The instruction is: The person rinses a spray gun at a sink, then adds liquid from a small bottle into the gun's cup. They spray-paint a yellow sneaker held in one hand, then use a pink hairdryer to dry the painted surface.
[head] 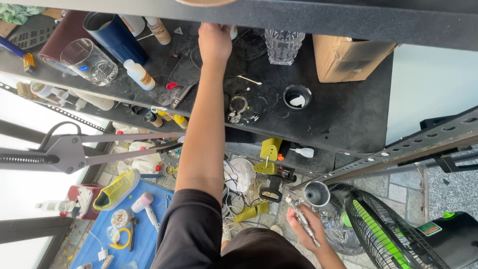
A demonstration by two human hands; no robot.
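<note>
My left hand (214,42) reaches far back onto a black, stained shelf (338,107). Its fingertips are hidden under the dark upper ledge, next to a small white object (233,33), and I cannot tell whether they hold anything. My right hand (304,230) is low by my body and grips a metal airbrush (303,219) with a shiny cup (316,194) on top. A cut-glass tumbler (284,45) stands just right of my left hand, and a cotton swab (250,80) lies on the shelf below it.
On the shelf stand a dark blue can (113,36), a clear glass (89,62), small bottles (139,74), a cardboard box (348,59) and a small round pot (297,96). A lamp arm (69,153) crosses at the left. A fan (383,229), tools and a blue mat (144,234) lie on the floor.
</note>
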